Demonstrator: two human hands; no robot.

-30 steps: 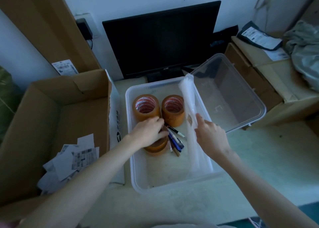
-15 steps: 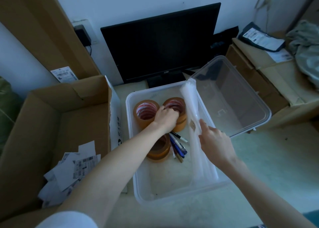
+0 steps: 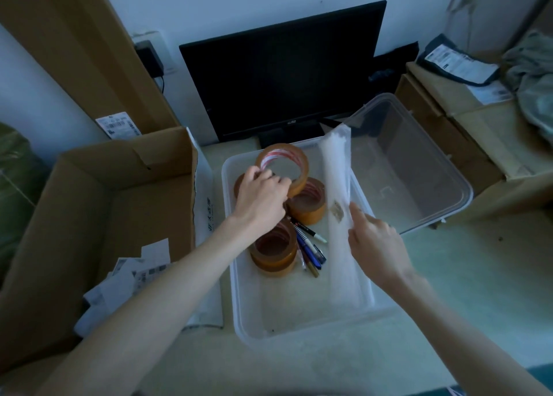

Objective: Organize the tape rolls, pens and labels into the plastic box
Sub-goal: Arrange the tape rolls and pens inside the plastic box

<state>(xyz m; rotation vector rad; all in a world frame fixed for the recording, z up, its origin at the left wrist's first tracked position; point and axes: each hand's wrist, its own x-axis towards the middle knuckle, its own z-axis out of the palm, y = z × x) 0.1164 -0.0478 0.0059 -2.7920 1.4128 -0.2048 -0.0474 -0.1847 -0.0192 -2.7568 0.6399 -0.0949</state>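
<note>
Left hand [image 3: 261, 199] has lifted tape roll [image 3: 284, 168] (tilted) over plastic box [image 3: 299, 329]

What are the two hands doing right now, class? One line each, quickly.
Left hand: grips a lifted tape roll above the plastic box.
Right hand: fingers touch the upright translucent sheet; whether it pinches it cannot be told.

Translucent frosted plastic box [image 3: 239, 305], glossy amber tape roll [image 3: 302, 162], matt brown cardboard carton [image 3: 89, 204].
</note>
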